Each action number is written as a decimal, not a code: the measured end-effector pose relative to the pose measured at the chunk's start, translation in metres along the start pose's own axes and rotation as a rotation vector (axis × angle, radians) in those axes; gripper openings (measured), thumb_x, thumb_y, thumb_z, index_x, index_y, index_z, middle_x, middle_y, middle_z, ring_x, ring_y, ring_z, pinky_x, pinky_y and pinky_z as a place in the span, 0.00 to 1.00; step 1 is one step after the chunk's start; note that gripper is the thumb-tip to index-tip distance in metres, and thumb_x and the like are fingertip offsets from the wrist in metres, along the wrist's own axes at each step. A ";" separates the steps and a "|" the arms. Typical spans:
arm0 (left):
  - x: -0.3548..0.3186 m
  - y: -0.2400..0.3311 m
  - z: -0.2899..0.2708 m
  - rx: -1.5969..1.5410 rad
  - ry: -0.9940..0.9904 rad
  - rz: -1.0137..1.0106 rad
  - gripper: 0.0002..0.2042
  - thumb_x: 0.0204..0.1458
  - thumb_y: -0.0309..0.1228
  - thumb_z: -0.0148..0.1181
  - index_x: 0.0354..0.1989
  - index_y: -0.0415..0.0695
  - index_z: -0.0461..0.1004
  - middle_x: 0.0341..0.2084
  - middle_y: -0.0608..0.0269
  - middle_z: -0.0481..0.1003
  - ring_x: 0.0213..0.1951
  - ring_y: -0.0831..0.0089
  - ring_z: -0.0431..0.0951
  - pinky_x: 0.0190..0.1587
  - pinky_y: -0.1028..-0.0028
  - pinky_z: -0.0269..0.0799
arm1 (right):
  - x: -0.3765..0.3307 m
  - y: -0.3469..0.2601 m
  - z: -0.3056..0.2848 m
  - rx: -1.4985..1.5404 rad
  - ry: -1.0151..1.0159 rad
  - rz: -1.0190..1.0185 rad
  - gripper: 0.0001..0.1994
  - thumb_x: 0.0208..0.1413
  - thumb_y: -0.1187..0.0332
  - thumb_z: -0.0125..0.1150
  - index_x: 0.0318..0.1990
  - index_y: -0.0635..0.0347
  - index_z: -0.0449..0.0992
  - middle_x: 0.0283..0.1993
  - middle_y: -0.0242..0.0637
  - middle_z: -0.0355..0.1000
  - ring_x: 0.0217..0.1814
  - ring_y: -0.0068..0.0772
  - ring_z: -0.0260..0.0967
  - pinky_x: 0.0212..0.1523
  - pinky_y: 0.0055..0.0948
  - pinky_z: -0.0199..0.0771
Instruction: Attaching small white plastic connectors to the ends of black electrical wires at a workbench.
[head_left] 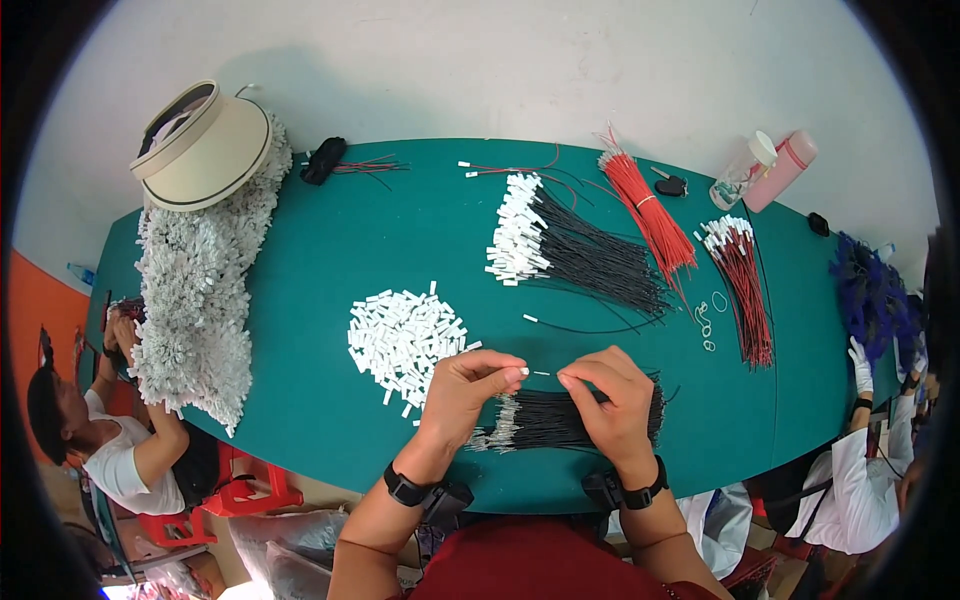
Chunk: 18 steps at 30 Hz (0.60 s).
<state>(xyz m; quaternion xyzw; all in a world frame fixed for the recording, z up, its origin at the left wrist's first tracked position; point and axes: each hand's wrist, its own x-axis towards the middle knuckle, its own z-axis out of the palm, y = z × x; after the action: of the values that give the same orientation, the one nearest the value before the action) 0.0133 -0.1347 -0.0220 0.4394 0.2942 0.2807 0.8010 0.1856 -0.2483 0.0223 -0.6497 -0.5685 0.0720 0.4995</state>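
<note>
"Fingers (500, 358) of the left hand (455, 392): how set?"

"Pinching a small white connector (524, 371) between thumb and index, right at the tips."

"And at the right hand (614, 395)?"

"Thumb and index closed together on a thin pale-tipped wire (542, 374), mostly hidden, tip poking out leftward. Pointing at the connector, near it, not touching."

"Nearer the body than the fingers?"

"Lying on the green table (300, 300), partly covered by the right hand, a bundle of black wires (550, 420) with bare pale tips toward the left."

"Left of the left fingers?"

"Just beside and slightly ahead, a loose heap of white connectors (400, 335). Much farther left, a bulky white mass (200, 320) with a cream sun visor (220, 165) on top."

"Straight ahead of both?"

"First, one lone black wire (590, 328) with a white connector at its left end. Beyond, a fanned bundle (595, 245), also black, capped in white."

"Ahead and to the right of the fingers?"

"Red wires (643, 205) tied with a pale band. Farther right, darker red wires (747, 295) with white ends, loose pale rings (704, 322) just beside. Well beyond, a black key fob (673, 187), a clear bottle (736, 180) and a pink bottle (783, 172)."
</note>
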 end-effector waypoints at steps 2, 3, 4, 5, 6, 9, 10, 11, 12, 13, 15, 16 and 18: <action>0.000 0.001 0.001 0.013 0.014 0.002 0.05 0.57 0.20 0.66 0.40 0.34 0.82 0.34 0.56 0.83 0.35 0.73 0.82 0.40 0.76 0.79 | 0.000 0.001 0.000 -0.006 -0.008 -0.007 0.04 0.50 0.78 0.70 0.33 0.61 0.82 0.32 0.35 0.80 0.32 0.35 0.73 0.36 0.30 0.71; -0.001 0.002 0.003 0.034 0.030 0.011 0.05 0.56 0.21 0.67 0.39 0.34 0.83 0.33 0.57 0.83 0.34 0.74 0.81 0.39 0.76 0.78 | 0.000 0.001 0.000 -0.001 -0.008 -0.008 0.03 0.51 0.78 0.69 0.33 0.61 0.82 0.32 0.35 0.80 0.32 0.35 0.73 0.37 0.31 0.71; -0.001 0.003 0.005 0.034 0.030 0.011 0.05 0.56 0.21 0.67 0.39 0.34 0.83 0.33 0.57 0.83 0.34 0.74 0.81 0.39 0.76 0.78 | 0.000 0.001 0.001 -0.001 -0.008 -0.007 0.03 0.51 0.78 0.69 0.33 0.61 0.82 0.32 0.35 0.80 0.32 0.35 0.73 0.37 0.31 0.71; -0.002 0.005 0.006 0.056 0.046 0.020 0.05 0.56 0.21 0.68 0.39 0.34 0.83 0.33 0.57 0.83 0.33 0.75 0.80 0.38 0.76 0.77 | -0.001 0.001 0.001 0.003 -0.008 -0.007 0.03 0.51 0.77 0.69 0.33 0.61 0.82 0.32 0.35 0.80 0.33 0.35 0.73 0.37 0.31 0.71; -0.002 0.005 0.006 0.056 0.046 0.020 0.05 0.56 0.21 0.68 0.39 0.34 0.83 0.33 0.57 0.83 0.33 0.75 0.80 0.38 0.76 0.77 | -0.001 0.001 0.001 0.003 -0.007 -0.007 0.03 0.51 0.77 0.69 0.33 0.61 0.82 0.32 0.35 0.80 0.33 0.35 0.73 0.37 0.31 0.71; -0.002 0.005 0.007 0.065 0.040 0.040 0.05 0.55 0.22 0.69 0.39 0.34 0.83 0.33 0.58 0.83 0.33 0.75 0.81 0.39 0.76 0.78 | 0.000 0.001 0.001 -0.003 -0.004 -0.009 0.02 0.51 0.77 0.69 0.32 0.61 0.82 0.31 0.34 0.80 0.33 0.35 0.72 0.37 0.31 0.71; -0.002 0.005 0.007 0.065 0.040 0.039 0.05 0.55 0.22 0.69 0.39 0.34 0.83 0.33 0.58 0.83 0.33 0.75 0.81 0.39 0.76 0.78 | 0.000 0.001 0.001 -0.004 -0.004 -0.008 0.02 0.51 0.77 0.69 0.32 0.61 0.82 0.31 0.34 0.80 0.33 0.35 0.72 0.37 0.31 0.71; -0.003 0.005 0.008 0.077 0.046 0.037 0.05 0.55 0.21 0.69 0.39 0.35 0.83 0.33 0.58 0.83 0.34 0.75 0.82 0.39 0.77 0.78 | 0.000 0.001 0.001 -0.013 -0.007 -0.013 0.02 0.51 0.77 0.69 0.32 0.61 0.82 0.31 0.35 0.80 0.32 0.35 0.72 0.37 0.31 0.70; -0.003 0.005 0.008 0.077 0.045 0.036 0.05 0.55 0.21 0.69 0.39 0.35 0.83 0.33 0.58 0.83 0.34 0.75 0.82 0.39 0.77 0.78 | 0.000 0.002 0.001 -0.013 -0.006 -0.012 0.02 0.51 0.77 0.69 0.32 0.61 0.82 0.31 0.35 0.80 0.32 0.35 0.72 0.37 0.31 0.70; -0.003 0.006 0.009 0.089 0.050 0.034 0.05 0.55 0.21 0.69 0.38 0.35 0.83 0.32 0.58 0.83 0.34 0.75 0.82 0.39 0.77 0.79 | -0.001 0.002 0.001 -0.023 -0.009 -0.016 0.02 0.51 0.77 0.69 0.32 0.61 0.82 0.31 0.35 0.79 0.32 0.35 0.72 0.37 0.31 0.70; -0.003 0.005 0.009 0.111 0.046 0.046 0.04 0.54 0.20 0.69 0.38 0.35 0.83 0.32 0.58 0.83 0.34 0.75 0.82 0.39 0.77 0.79 | -0.001 0.002 0.002 -0.023 -0.006 -0.025 0.03 0.51 0.77 0.70 0.32 0.60 0.81 0.31 0.34 0.79 0.32 0.36 0.72 0.37 0.33 0.70; -0.004 0.005 0.010 0.112 0.045 0.046 0.04 0.54 0.20 0.69 0.38 0.35 0.83 0.32 0.58 0.83 0.34 0.75 0.82 0.39 0.77 0.79 | -0.001 0.002 0.003 -0.023 -0.006 -0.024 0.03 0.51 0.77 0.70 0.32 0.60 0.81 0.31 0.34 0.79 0.32 0.36 0.72 0.37 0.33 0.70; -0.005 0.005 0.010 0.135 0.041 0.059 0.04 0.54 0.19 0.68 0.38 0.35 0.83 0.32 0.58 0.83 0.34 0.75 0.83 0.39 0.78 0.79 | -0.001 0.002 0.004 -0.022 -0.003 -0.033 0.03 0.50 0.76 0.70 0.32 0.59 0.81 0.31 0.34 0.78 0.32 0.37 0.72 0.37 0.34 0.69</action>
<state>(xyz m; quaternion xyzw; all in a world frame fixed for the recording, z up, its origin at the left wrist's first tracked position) 0.0165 -0.1413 -0.0120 0.4948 0.3159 0.2927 0.7548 0.1841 -0.2467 0.0181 -0.6455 -0.5809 0.0584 0.4925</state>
